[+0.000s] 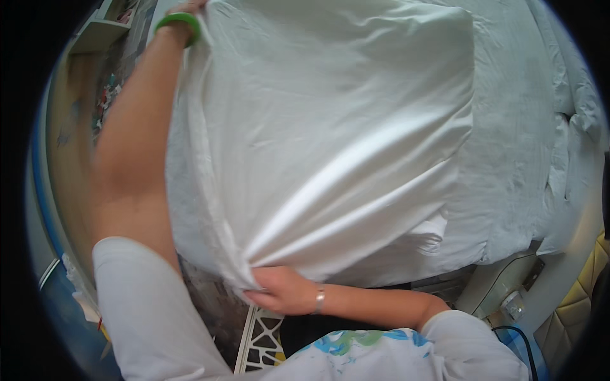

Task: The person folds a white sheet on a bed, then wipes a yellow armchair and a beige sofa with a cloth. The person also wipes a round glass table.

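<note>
A smooth white duvet cover (pixel 330 95), folded in layers, lies over the bed. My right hand (pixel 283 289) is closed on its near left corner, thumb and fingers pinching the cloth. Creases fan out from that grip toward the far right. My left arm reaches far along the left edge of the bed. At the upper rim my left hand (pixel 189 7) is beside the cover's far left edge; its fingers are mostly cut off by the picture border. A green bangle (pixel 178 26) circles the left wrist, and a silver band (pixel 319 298) the right one.
Below the cover spreads a wrinkled pale bed sheet (pixel 508 159), with bunched white bedding (pixel 575 108) at the right. A white lattice frame (pixel 262 336) stands near my body. At the lower right are a pale bedside unit (pixel 499 282) and a yellowish quilted panel (pixel 575 305).
</note>
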Motion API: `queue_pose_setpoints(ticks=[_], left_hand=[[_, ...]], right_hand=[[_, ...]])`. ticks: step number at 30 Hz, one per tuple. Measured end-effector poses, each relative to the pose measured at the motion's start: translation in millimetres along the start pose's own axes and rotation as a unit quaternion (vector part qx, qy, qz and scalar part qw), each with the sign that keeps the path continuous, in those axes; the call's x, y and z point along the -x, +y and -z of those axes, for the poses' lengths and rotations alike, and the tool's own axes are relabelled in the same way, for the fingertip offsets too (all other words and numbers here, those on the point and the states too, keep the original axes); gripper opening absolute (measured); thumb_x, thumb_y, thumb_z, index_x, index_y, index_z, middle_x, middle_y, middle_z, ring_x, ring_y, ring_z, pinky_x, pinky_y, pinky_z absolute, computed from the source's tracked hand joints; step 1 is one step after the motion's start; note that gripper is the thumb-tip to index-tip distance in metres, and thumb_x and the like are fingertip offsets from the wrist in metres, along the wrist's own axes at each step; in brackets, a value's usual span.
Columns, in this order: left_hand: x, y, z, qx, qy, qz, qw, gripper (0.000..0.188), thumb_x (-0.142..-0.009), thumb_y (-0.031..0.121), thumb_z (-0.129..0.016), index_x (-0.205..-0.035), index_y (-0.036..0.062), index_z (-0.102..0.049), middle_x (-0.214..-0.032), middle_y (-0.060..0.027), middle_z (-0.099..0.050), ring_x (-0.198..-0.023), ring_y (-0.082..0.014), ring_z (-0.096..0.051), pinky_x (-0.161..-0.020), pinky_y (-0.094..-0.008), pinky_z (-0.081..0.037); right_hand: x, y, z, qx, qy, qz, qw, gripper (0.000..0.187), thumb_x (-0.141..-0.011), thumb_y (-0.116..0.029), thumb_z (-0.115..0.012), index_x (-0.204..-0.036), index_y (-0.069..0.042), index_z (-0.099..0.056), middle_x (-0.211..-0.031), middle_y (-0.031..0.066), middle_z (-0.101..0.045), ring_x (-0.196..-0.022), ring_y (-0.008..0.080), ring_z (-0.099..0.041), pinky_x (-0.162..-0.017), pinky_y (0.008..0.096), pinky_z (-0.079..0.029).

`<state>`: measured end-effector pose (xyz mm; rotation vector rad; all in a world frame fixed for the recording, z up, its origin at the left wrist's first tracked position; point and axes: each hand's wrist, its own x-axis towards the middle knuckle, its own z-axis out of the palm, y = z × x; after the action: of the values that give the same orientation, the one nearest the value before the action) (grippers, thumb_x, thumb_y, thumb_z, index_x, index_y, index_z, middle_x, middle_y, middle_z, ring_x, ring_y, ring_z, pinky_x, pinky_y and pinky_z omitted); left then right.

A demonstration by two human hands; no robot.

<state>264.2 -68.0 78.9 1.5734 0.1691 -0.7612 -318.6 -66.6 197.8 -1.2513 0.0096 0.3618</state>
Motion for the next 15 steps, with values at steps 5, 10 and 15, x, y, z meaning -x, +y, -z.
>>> queue_pose_setpoints(ticks=[5,10,15], left_hand=[[-13,38,6,-0.165,0.110,-0.052,0.979,0.052,-0.099,0.035,-0.058,-0.138,0.0002,-0.054,-0.131,-0.0102,-0.064,-0.112,-0.0247,-0.062,-0.102,-0.0353,-0.046],[16,-25,45,-0.472,0.312,-0.273,0.778,0.055,-0.092,0.026,-0.065,-0.140,0.0006,-0.051,-0.141,-0.0227,-0.053,-0.130,-0.0371,-0.049,-0.111,-0.0453,-0.039],[230,-144,-136,-0.457,0.052,-0.553,0.695,0.059,-0.087,0.006,-0.070,-0.143,0.0041,-0.051,-0.150,-0.0204,-0.046,-0.143,-0.0364,-0.039,-0.119,-0.0451,-0.032]], right_hand=[[-64,57,-16,0.252,-0.049,-0.139,0.956,0.072,-0.091,-0.024,-0.065,-0.147,0.003,-0.029,-0.109,0.0266,-0.063,-0.100,0.0413,-0.064,-0.086,0.0476,-0.053],[-38,59,13,0.193,-0.041,-0.040,0.979,0.071,-0.090,-0.021,-0.069,-0.150,-0.002,-0.036,-0.117,0.0188,-0.063,-0.101,0.0347,-0.064,-0.089,0.0411,-0.054],[77,3,192,0.445,0.384,0.102,0.803,0.048,-0.085,-0.005,-0.068,-0.132,-0.002,-0.058,-0.126,0.0169,-0.062,-0.119,0.0356,-0.057,-0.105,0.0425,-0.045]])
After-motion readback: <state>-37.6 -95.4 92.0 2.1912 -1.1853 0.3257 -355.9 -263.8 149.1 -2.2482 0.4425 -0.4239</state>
